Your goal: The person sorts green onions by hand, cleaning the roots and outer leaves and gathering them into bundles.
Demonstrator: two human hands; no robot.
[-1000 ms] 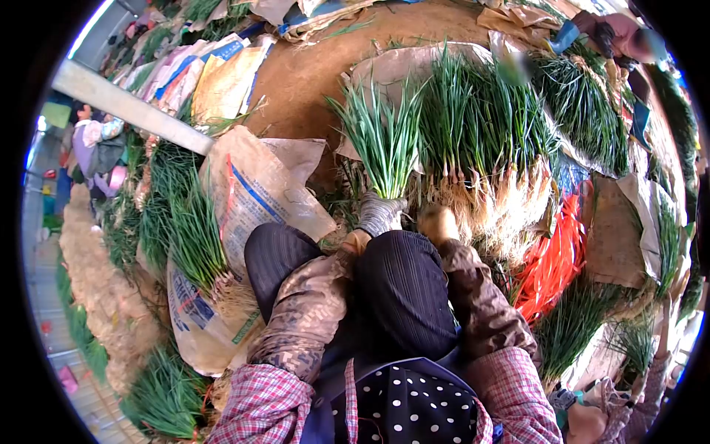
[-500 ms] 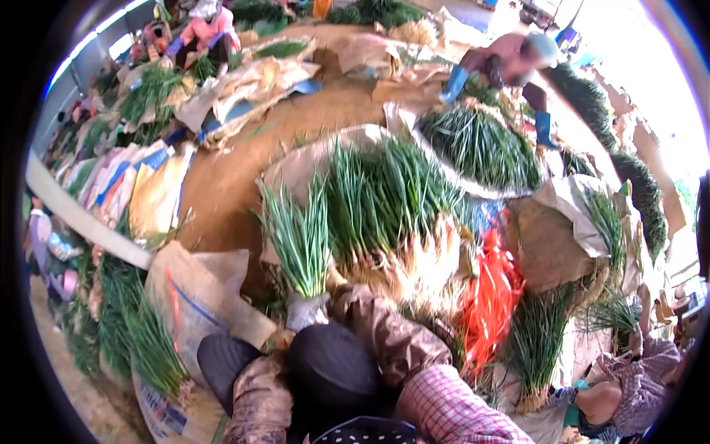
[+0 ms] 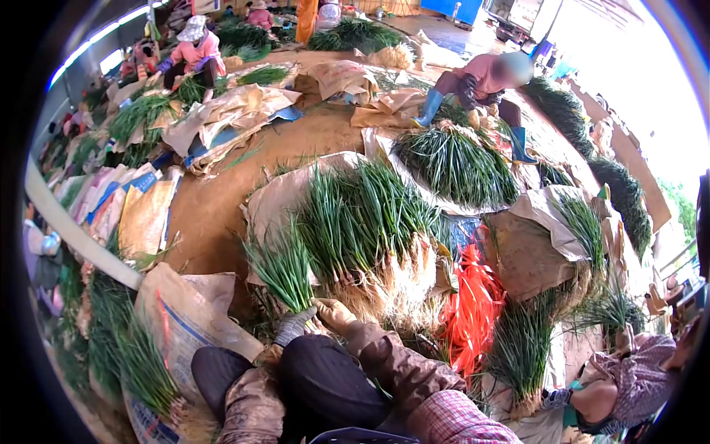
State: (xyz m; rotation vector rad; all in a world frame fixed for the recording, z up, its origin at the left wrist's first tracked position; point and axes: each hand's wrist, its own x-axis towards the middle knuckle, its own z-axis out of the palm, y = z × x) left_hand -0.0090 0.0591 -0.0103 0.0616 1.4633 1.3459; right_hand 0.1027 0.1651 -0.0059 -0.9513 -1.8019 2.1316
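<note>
The green bunch (image 3: pixel 283 268), tipped toward eleven o'clock, is held low by the left hand (image 3: pixel 296 325), fingers curled round, likely for neatness. Whether the right hand (image 3: pixel 336 314) grips cannot be told.

Pale pole (image 3: pixel 70 235): ran diag. at far L, just below the folded sacks (image 3: pixel 148 214).
Pink-top co-worker (image 3: pixel 484 78): was bent fwd. at upper R, in blue boots (image 3: pixel 429 109); head was blurred.
Seated co-worker (image 3: pixel 196 55): was at upper L, w/ pink top and pale hat (image 3: pixel 192 28).
Third co-worker (image 3: pixel 636 377): was at lower R, in patterned top.
Crumpled sacks (image 3: pixel 229 115): lay on the brown ground (image 3: pixel 214 207), approx. upper L.
Orange cloth (image 3: pixel 306 21): hung at top ctr.
Blue boxlike obj. (image 3: pixel 455 9): stood farther R, partly cut off.
</note>
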